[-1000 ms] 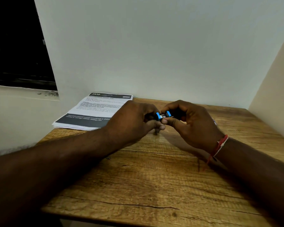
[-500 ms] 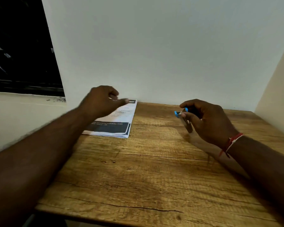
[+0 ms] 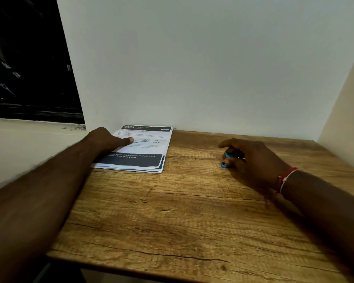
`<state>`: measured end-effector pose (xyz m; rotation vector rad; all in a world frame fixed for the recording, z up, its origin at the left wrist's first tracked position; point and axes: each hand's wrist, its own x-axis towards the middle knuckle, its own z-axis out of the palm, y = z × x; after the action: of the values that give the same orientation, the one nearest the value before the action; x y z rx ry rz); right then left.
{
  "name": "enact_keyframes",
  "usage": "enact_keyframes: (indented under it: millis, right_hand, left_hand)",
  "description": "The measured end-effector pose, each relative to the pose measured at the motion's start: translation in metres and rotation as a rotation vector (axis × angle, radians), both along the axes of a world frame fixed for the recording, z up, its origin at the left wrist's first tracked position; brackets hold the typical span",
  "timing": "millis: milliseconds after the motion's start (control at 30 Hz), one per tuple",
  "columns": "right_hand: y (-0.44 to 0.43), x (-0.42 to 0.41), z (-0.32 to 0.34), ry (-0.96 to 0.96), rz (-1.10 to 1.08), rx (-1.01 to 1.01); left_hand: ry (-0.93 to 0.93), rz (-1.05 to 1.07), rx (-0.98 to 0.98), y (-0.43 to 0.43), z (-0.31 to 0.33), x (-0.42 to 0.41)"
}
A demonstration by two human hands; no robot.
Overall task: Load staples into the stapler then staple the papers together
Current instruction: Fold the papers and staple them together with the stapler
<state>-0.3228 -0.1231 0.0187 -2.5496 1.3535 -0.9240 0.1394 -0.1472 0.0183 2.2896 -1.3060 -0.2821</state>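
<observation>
left hand (image 3: 108, 140) flat on the papers (image 3: 140, 149), right hand (image 3: 251, 160) wrapped round the stapler (image 3: 226, 160). loading looks done; stapling not yet.

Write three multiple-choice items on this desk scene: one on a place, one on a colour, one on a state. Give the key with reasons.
1. Where do the papers lie on the wooden table?
A. far left, by the wall
B. near right corner
C. at the front edge

2. What colour shows on the stapler?
A. green
B. yellow
C. blue

3. What is the left hand doing?
A. gripping the stapler
B. resting on the papers
C. hanging off the table

Key: 1 A, the stack sits against the back wall at the left; 2 C, blue parts show beside the right hand fingers; 3 B, its fingers lie on the top sheet.
</observation>
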Motion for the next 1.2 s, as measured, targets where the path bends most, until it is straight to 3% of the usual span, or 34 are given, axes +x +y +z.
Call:
enact_keyframes:
  millis: [600, 800, 1200]
  right_hand:
    - [0.0, -0.006, 0.011, -0.062, 0.026, 0.025]
    - [0.002, -0.004, 0.013, -0.104, 0.027, 0.025]
    - [0.007, -0.001, 0.019, -0.226, 0.007, -0.008]
  left_hand:
    - [-0.295, -0.001, -0.089, -0.003, 0.003, 0.002]
    - [-0.193, -0.028, -0.328, 0.007, 0.01, -0.002]
    - [0.059, -0.086, -0.591, 0.012, 0.029, -0.001]
